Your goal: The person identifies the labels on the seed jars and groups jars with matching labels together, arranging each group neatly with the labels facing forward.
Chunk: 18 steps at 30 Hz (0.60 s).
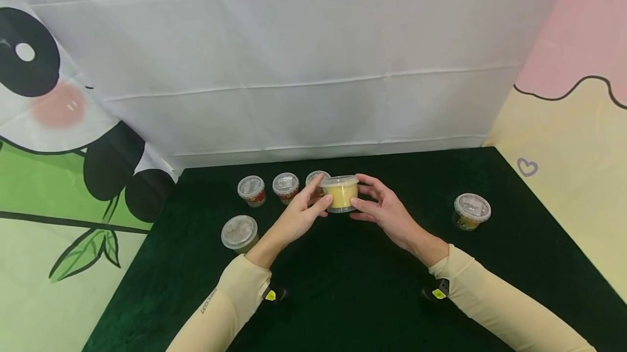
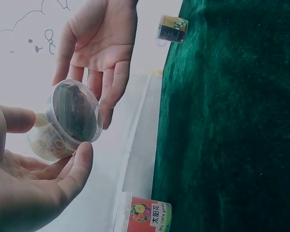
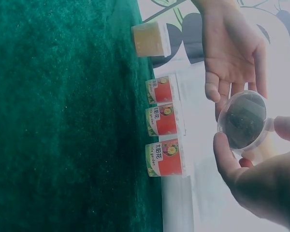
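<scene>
A clear plastic tub (image 1: pixel 341 193) with a yellow band and a clear lid is held above the table between both hands. My left hand (image 1: pixel 300 211) grips its left side, thumb in front and fingers behind. From the right, my right hand (image 1: pixel 384 210) holds it between thumb and spread fingers. Both wrist views show the tub's dark round base (image 2: pixel 77 113), and some patterned contents show through its side in the left wrist view. Just behind the left hand stands a small lidded cup (image 1: pixel 317 176), partly hidden by the fingers.
Two more small red-labelled cups (image 1: pixel 251 191) (image 1: pixel 286 187) stand in that back row. A larger lidded tub (image 1: pixel 239 233) sits beside the left forearm. Far right is a lidded cup (image 1: pixel 472 211) with a yellow and dark label. A white cloth wall (image 1: pixel 313 69) rises behind the dark green table (image 1: pixel 343 286).
</scene>
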Each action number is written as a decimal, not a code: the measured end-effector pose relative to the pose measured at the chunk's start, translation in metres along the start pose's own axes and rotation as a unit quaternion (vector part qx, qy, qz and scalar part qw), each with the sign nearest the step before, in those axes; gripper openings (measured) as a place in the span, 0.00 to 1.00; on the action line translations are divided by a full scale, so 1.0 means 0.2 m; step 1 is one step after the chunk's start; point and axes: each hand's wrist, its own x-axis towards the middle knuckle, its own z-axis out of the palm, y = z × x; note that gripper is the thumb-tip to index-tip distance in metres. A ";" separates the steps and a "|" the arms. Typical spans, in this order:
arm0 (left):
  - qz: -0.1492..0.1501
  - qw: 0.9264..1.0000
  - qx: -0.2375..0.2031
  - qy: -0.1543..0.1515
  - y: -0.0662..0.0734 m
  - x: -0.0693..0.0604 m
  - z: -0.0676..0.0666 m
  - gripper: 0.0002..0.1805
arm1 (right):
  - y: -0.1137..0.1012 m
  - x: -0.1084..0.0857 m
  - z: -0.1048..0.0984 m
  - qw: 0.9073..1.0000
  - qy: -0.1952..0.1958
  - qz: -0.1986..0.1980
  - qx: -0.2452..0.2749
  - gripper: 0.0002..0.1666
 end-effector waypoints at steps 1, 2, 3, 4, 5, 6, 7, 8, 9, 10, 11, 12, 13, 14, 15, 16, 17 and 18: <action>-0.001 1.000 0.000 0.001 0.00 0.00 0.00 0.35 | 0.00 0.00 0.00 1.000 0.000 0.000 0.001 0.38; -0.001 1.000 0.001 0.002 0.00 0.00 0.00 0.35 | 0.00 0.00 0.00 1.000 0.000 0.001 0.002 0.38; -0.002 1.000 0.002 0.004 0.00 0.00 0.00 0.35 | 0.00 0.00 0.00 1.000 -0.001 0.001 0.001 0.38; -0.001 1.000 0.002 0.005 0.00 0.00 0.01 0.35 | -0.01 0.00 0.00 1.000 -0.002 0.001 0.001 0.38; 0.000 1.000 0.003 0.006 0.01 0.00 0.01 0.35 | -0.01 0.00 0.00 1.000 -0.002 0.001 0.002 0.38; 0.000 1.000 0.003 0.006 0.01 0.00 0.01 0.35 | -0.01 0.00 -0.01 1.000 -0.001 0.001 0.002 0.38; 0.000 1.000 0.002 0.007 0.02 0.00 0.02 0.35 | -0.01 0.00 -0.01 1.000 -0.001 0.000 0.001 0.38; 0.000 1.000 0.003 0.007 0.02 0.00 0.02 0.35 | -0.01 0.00 -0.01 1.000 -0.001 0.000 0.001 0.38; 0.001 1.000 0.003 0.007 0.02 0.00 0.02 0.36 | -0.01 0.00 -0.01 1.000 0.000 -0.001 -0.001 0.38; 0.001 1.000 0.003 0.008 0.02 0.00 0.02 0.36 | -0.01 0.00 -0.02 1.000 0.000 -0.001 -0.002 0.38; 0.001 1.000 0.004 0.008 0.02 0.00 0.02 0.36 | 0.00 0.00 -0.02 1.000 0.000 -0.001 -0.003 0.38; 0.000 1.000 0.004 0.008 0.02 0.00 0.03 0.36 | 0.00 0.00 -0.02 1.000 0.000 -0.001 -0.005 0.38; 0.000 1.000 0.005 0.009 0.02 0.00 0.03 0.36 | 0.00 0.00 -0.02 1.000 -0.001 -0.001 -0.007 0.38; 0.001 1.000 0.007 0.009 0.02 0.00 0.03 0.35 | 0.00 0.00 -0.02 1.000 -0.001 -0.001 -0.007 0.38; 0.002 1.000 0.008 0.009 0.02 0.00 0.03 0.36 | 0.00 0.00 -0.02 1.000 -0.002 -0.001 -0.008 0.38; 0.003 1.000 0.008 0.009 0.02 0.00 0.03 0.36 | 0.00 0.00 -0.02 1.000 -0.002 -0.001 -0.007 0.38; 0.004 1.000 0.008 0.009 0.02 0.00 0.03 0.36 | 0.00 0.00 -0.02 1.000 -0.002 -0.001 -0.007 0.38; 0.004 1.000 0.008 0.009 0.02 0.00 0.03 0.36 | 0.00 0.00 -0.02 1.000 -0.002 -0.001 -0.006 0.38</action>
